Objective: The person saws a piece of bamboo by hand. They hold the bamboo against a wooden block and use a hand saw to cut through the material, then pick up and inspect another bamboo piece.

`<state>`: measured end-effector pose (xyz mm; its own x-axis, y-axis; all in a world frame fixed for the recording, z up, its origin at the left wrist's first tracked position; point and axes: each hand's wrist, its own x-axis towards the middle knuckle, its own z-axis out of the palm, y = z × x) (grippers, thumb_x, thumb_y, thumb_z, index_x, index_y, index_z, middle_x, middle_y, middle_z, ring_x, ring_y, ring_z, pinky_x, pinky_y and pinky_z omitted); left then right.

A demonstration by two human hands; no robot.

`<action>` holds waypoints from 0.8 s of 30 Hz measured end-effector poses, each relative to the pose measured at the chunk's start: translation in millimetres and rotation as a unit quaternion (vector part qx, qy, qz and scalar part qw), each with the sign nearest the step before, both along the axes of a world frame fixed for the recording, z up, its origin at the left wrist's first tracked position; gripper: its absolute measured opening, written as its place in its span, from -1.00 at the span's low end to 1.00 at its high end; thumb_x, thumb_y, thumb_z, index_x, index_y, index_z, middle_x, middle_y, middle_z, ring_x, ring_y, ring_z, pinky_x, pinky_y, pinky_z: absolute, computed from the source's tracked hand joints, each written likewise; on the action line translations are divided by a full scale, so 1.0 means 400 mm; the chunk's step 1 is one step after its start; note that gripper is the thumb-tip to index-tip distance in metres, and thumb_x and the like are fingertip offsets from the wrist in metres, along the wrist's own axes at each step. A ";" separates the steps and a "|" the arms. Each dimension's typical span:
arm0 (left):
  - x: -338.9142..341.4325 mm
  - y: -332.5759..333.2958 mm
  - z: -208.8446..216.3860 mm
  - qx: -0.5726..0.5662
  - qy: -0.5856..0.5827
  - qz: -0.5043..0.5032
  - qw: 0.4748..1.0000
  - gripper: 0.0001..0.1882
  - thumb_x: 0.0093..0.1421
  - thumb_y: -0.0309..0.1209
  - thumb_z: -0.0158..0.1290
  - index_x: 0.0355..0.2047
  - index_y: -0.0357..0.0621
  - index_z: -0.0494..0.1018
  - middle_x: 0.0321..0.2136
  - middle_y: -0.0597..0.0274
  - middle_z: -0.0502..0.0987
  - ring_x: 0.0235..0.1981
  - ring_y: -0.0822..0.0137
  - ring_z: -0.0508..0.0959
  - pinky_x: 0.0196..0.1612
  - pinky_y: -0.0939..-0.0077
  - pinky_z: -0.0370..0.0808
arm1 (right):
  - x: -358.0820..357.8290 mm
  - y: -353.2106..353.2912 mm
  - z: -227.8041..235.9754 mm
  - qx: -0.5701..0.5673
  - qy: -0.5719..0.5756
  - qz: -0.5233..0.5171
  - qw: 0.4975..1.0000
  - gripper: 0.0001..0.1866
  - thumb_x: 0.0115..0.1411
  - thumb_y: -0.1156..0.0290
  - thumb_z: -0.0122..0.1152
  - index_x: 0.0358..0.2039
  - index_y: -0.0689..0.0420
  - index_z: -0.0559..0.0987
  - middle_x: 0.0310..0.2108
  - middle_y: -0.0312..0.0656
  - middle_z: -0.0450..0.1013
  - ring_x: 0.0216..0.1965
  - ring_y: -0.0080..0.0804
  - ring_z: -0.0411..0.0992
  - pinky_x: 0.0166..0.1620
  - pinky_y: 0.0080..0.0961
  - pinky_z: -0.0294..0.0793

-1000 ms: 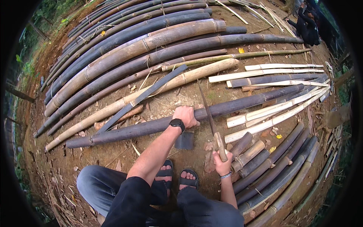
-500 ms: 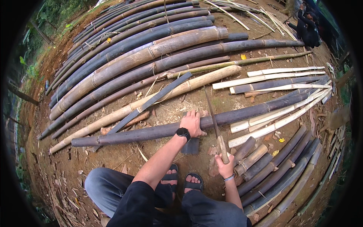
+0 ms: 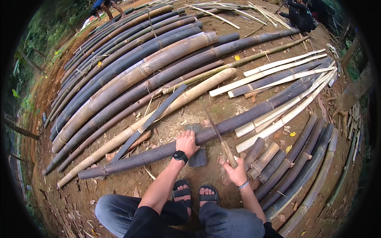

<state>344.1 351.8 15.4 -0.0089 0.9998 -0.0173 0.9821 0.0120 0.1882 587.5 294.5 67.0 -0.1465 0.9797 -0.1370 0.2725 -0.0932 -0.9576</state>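
A long dark bamboo pole (image 3: 137,157) lies slantwise in front of me, resting across a short dark block (image 3: 197,158) on the ground. My left hand (image 3: 187,143), with a black watch at the wrist, clasps the pole from above, just left of that block. In my right hand (image 3: 235,172) is the wooden handle (image 3: 228,153) of a handsaw. Its narrow blade (image 3: 213,126) crosses the pole to the right of my left hand and points away from me. Whether the teeth touch the bamboo, I cannot tell.
Beyond the pole lie a pale bamboo pole (image 3: 119,143) and a broad row of thick poles (image 3: 139,71). Split pale strips (image 3: 274,133) fan out at the right, above cut bamboo lengths (image 3: 303,166). One person (image 3: 300,16) crouches far right; another's legs (image 3: 107,8) show far left.
My view has shifted. My left hand has slid left along the pole, off the spot above the block. The saw appears more foreshortened. A person's legs have come into sight at the far left.
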 end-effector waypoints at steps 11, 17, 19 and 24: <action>0.029 -0.012 0.027 0.010 -0.079 0.012 0.997 -0.12 -0.20 0.11 0.34 0.05 -0.16 0.39 -0.12 0.07 0.47 -0.02 0.06 0.45 0.09 0.15 0.30 | 0.055 -0.074 -0.077 -0.061 0.012 0.000 0.998 -0.68 0.09 0.48 0.34 -0.68 0.19 0.38 -0.75 -0.32 0.28 -0.68 -0.61 0.22 -0.58 -0.50 0.19; 0.043 -0.004 0.027 0.003 -0.088 0.032 0.996 -0.17 -0.14 0.15 0.27 0.02 -0.18 0.42 -0.09 0.06 0.48 0.01 0.04 0.44 0.14 0.13 0.25 | 0.059 -0.065 -0.049 -0.086 -0.005 0.013 0.996 -0.67 0.08 0.47 0.36 -0.68 0.12 0.37 -0.74 -0.37 0.26 -0.68 -0.61 0.24 -0.58 -0.54 0.19; 0.044 0.003 0.025 0.003 -0.096 0.040 0.995 -0.20 -0.11 0.14 0.26 0.01 -0.18 0.43 -0.08 0.05 0.48 0.01 0.03 0.44 0.14 0.12 0.25 | 0.079 -0.061 -0.061 -0.098 -0.016 0.039 0.994 -0.73 0.05 0.45 0.40 -0.64 0.18 0.45 -0.71 -0.29 0.37 -0.66 -0.54 0.39 -0.56 -0.54 0.33; 0.039 0.005 0.026 0.013 -0.105 0.036 0.994 -0.23 -0.08 0.09 0.26 0.01 -0.19 0.43 -0.06 0.02 0.47 0.03 0.02 0.42 0.15 0.12 0.24 | 0.057 -0.059 -0.052 -0.080 -0.010 0.003 0.997 -0.67 0.08 0.46 0.37 -0.69 0.13 0.38 -0.74 -0.36 0.27 -0.69 -0.57 0.25 -0.57 -0.53 0.21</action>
